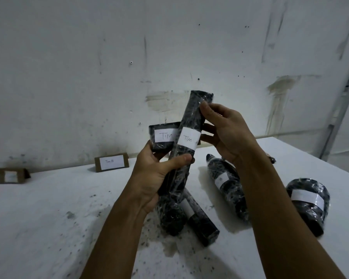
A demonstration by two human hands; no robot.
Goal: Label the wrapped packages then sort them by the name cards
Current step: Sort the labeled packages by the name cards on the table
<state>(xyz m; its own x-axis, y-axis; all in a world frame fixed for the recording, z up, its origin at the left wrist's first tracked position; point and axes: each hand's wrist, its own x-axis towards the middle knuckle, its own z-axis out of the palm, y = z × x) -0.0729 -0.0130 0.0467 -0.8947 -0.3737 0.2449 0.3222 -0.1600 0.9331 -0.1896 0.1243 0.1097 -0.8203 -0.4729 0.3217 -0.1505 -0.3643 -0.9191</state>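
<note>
The left hand (155, 174) grips the long package (186, 146) near its lower end, above the tabletop (48, 208); its long axis tilts up and right. The right hand (228, 133) pinches its upper part. The name card (111, 162) stands to the left, nearer the left hand.

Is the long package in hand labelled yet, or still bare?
Labelled. A white label wraps the long package, gripped by the left hand; it reads "Tim", the rest hidden.
</note>
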